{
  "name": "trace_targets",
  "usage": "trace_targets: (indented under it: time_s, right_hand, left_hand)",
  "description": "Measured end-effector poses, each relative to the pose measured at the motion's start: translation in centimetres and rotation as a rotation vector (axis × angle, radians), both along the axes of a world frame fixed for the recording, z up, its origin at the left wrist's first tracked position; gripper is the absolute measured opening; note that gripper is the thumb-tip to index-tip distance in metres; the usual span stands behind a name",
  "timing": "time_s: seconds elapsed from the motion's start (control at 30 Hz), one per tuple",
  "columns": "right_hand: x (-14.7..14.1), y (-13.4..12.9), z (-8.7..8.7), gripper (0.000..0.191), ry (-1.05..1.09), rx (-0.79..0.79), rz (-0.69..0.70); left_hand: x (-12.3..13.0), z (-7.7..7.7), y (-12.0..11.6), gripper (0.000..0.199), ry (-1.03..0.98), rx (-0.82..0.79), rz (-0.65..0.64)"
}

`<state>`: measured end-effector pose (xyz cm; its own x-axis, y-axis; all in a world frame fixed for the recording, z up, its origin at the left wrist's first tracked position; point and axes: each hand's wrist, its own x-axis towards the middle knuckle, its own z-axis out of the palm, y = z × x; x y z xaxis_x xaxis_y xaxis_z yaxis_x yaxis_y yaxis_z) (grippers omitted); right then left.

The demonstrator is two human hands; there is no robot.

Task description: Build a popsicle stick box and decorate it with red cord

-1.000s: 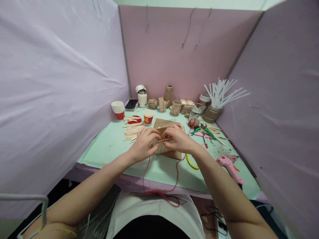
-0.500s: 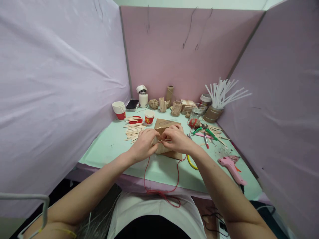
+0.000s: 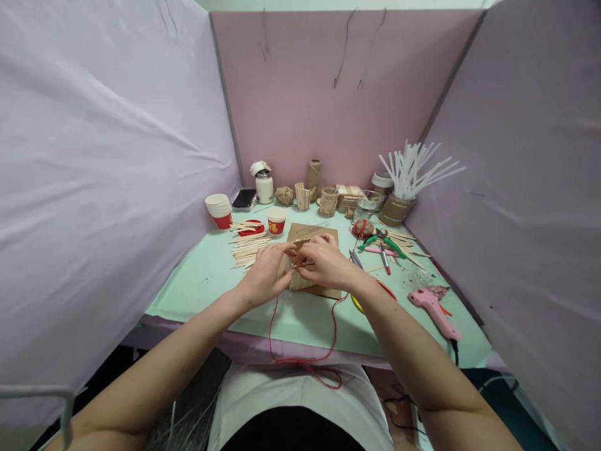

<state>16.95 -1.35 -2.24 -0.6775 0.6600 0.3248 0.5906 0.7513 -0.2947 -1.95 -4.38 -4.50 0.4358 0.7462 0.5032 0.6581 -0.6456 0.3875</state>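
A small box of pale wooden craft sticks (image 3: 300, 283) stands on a sheet of brown cardboard (image 3: 331, 234), half covered by my hands. My left hand (image 3: 268, 270) grips the box's left side, fingers bent over its upper edge. At the front upper edge, my right hand (image 3: 323, 262) is closed in a pinch, and a thin reddish line shows at its fingertips, apparently red yarn. Slack red yarn (image 3: 335, 332) hangs from beneath the left hand to my lap, then rises on the right toward the yarn ball (image 3: 362, 228). My fingers hide the exact pinching point.
Loose craft sticks (image 3: 248, 250), a red-and-white paper cup (image 3: 277, 222) and stacked cups (image 3: 219, 212) lie leftward. Beyond my right hand are scissors (image 3: 357, 260), green-handled pliers (image 3: 382, 241), a red-tipped pen (image 3: 385, 260) and a pink glue gun (image 3: 436, 312). Jars and twine line the back.
The whole view has shifted slightly, so things appear a little farther left. Both hands stay at the box with nearly the same grip; more of the scissors shows beside my right forearm.
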Motion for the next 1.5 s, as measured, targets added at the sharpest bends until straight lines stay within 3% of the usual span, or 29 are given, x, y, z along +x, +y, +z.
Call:
trace_targets:
  time_s: [0.07, 0.17, 0.27, 0.37, 0.5, 0.63, 0.8, 0.93, 1.3, 1.4, 1.5]
  right_hand:
    - [1.0, -0.4, 0.5, 0.014, 0.025, 0.013, -0.015]
    - [4.2, -0.7, 0.4, 0.054, 0.129, -0.004, -0.08]
    - [8.1, -0.1, -1.7, 0.081, 0.287, -0.143, -0.162]
    - [9.8, 1.1, -4.9, 0.095, 0.432, -0.382, -0.192]
    - [8.3, 2.3, -7.5, 0.092, 0.683, -0.615, -0.111]
    - [6.6, 2.3, -7.4, 0.072, 0.803, -0.713, 0.035]
    - [6.3, 0.9, -6.5, 0.056, 0.809, -0.66, -0.187]
    - [5.8, 0.0, -6.5, 0.051, 0.871, -0.699, -0.288]
    - [5.2, 0.4, -7.8, 0.049, 0.961, -0.736, -0.356]
    - [5.2, 0.2, -8.0, 0.046, 1.006, -0.744, -0.36]
    - [5.1, 0.1, -8.0, 0.046, 1.042, -0.746, -0.349]
  left_hand:
    - [-0.1, 0.1, -0.1, 0.047, -0.001, 0.022, -0.007]
    - [-0.4, -0.2, -0.1, 0.059, -0.036, 0.016, 0.021]
    - [-0.8, -1.8, 0.4, 0.087, -0.155, -0.131, 0.058]
    - [-0.8, -3.9, 1.5, 0.111, -0.322, -0.386, 0.016]
    - [0.4, -5.6, 2.8, 0.118, -0.578, -0.562, -0.098]
    - [1.0, -5.3, 3.0, 0.102, -0.712, -0.633, -0.17]
    - [0.9, -4.0, 2.3, 0.072, -0.804, -0.833, -0.118]
    - [1.0, -3.8, 2.1, 0.071, -0.854, -0.953, -0.093]
    - [0.6, -4.6, 2.8, 0.072, -0.889, -0.983, -0.112]
    - [0.0, -4.2, 3.5, 0.071, -0.881, -0.899, -0.012]
    - [-0.4, -2.7, 4.5, 0.054, -0.824, -0.741, 0.091]
